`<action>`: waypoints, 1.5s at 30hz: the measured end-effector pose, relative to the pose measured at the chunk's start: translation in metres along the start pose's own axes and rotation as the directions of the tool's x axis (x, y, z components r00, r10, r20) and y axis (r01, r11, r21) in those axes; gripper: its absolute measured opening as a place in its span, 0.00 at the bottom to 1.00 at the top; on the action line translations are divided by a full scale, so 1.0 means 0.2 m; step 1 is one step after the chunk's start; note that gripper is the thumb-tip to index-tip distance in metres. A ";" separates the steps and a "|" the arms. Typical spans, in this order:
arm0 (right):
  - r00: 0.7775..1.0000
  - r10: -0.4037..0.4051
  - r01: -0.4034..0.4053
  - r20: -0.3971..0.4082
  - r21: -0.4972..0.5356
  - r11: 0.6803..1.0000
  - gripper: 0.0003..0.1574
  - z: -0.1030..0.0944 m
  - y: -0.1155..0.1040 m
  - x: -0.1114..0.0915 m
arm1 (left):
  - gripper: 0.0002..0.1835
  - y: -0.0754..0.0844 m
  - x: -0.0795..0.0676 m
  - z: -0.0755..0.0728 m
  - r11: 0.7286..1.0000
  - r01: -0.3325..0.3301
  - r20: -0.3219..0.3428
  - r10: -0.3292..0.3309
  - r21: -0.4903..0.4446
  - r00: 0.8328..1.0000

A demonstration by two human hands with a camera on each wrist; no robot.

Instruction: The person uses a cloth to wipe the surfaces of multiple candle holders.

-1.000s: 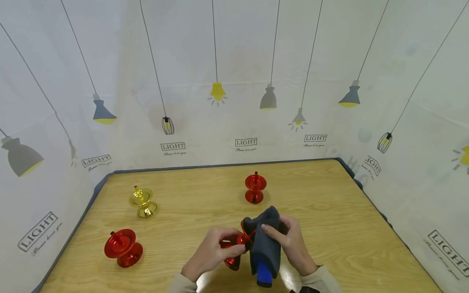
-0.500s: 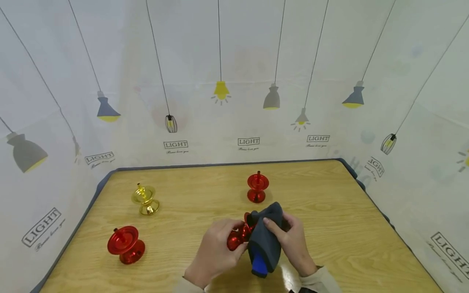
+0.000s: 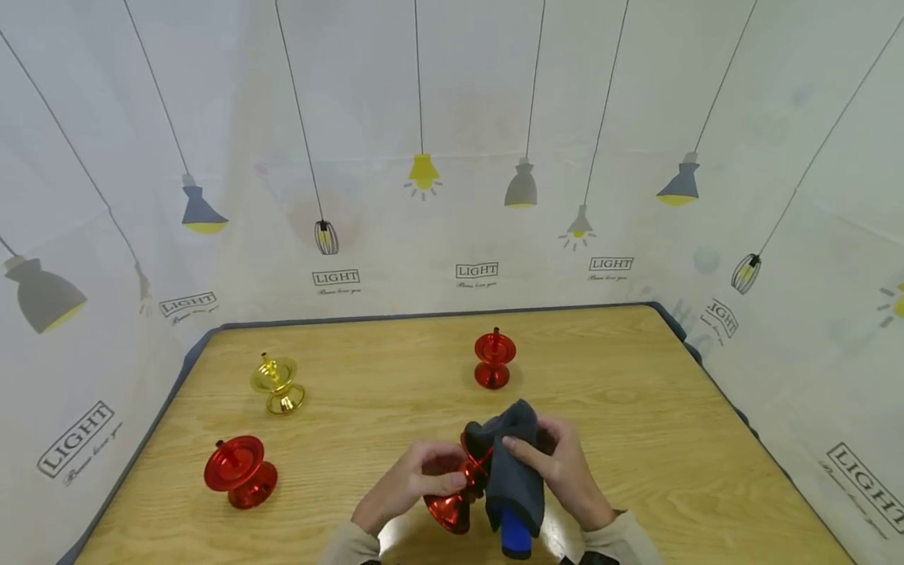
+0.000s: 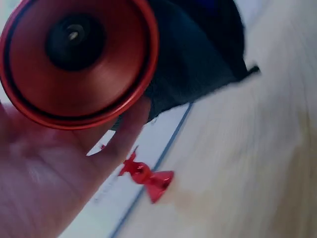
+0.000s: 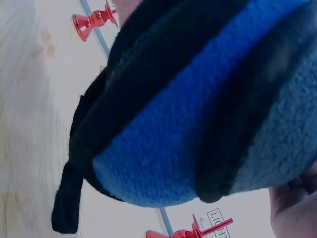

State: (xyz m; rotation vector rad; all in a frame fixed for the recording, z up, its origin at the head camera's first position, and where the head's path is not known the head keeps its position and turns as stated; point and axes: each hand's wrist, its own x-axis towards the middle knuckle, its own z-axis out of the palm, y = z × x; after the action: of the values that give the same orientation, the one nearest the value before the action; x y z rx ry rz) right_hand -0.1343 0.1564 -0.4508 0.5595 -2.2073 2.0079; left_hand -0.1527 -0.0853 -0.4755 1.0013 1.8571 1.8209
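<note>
A shiny red candle holder [image 3: 452, 508] is tilted above the table, its flared base toward me. My left hand [image 3: 413, 480] grips it by the stem, thumb on the near side. In the left wrist view the hollow underside of its base [image 4: 106, 59] faces the camera. My right hand [image 3: 565, 469] pinches a folded dark grey cloth [image 3: 514, 471] with a blue inner side, pressed against the holder's dish. The blue pile of the cloth [image 5: 158, 124] fills the right wrist view. Part of the dish and its spike are hidden under the cloth.
Behind my hands stands another red candle holder [image 3: 493, 361]. At the left are a gold candle holder [image 3: 278, 384] and a red one [image 3: 240, 471], all upright on the wooden table [image 3: 381, 369]. A white printed sheet [image 3: 395, 235] walls the table's back and sides.
The held candle holder turned and tipped in my left hand, its base swinging up and then back down. The cloth lifted slightly and lowered along with it. Other holders stayed put.
</note>
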 end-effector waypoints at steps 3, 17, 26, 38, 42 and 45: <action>1.000 -0.010 0.010 0.015 0.001 1.000 0.07 0.01 0.00 0.00 | 0.17 -0.02 -0.01 -0.01 1.000 -0.012 0.019 0.012 -0.014 1.000; 0.951 0.169 -0.176 -0.260 -0.006 0.984 0.11 0.09 0.01 0.03 | 0.25 -0.01 -0.01 0.18 0.448 0.131 -0.363 0.484 0.884 0.796; 0.976 0.176 -0.183 -0.125 -0.044 0.982 0.11 0.06 0.02 0.03 | 0.13 -0.01 -0.03 0.11 0.898 0.131 -0.316 0.009 0.419 0.949; 0.965 0.235 -0.234 -0.117 0.025 0.972 0.15 0.05 -0.01 0.04 | 0.20 0.03 -0.04 0.11 0.928 0.128 -0.315 -0.012 0.350 0.949; 0.943 0.247 -0.242 -0.223 0.053 0.969 0.14 0.09 -0.01 0.04 | 0.26 0.01 -0.01 0.19 0.752 0.105 -0.445 0.266 0.651 0.855; 0.936 0.234 -0.230 -0.262 0.045 0.972 0.12 0.11 -0.02 0.05 | 0.29 0.00 0.01 0.23 0.655 0.127 -0.488 0.405 0.745 0.773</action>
State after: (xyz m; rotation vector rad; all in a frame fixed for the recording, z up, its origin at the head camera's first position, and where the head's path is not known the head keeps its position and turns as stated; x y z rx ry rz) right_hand -0.1383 0.1328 -0.4465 0.0220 -2.1796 2.0630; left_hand -0.1233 -0.0515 -0.4803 0.8198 3.2227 1.5540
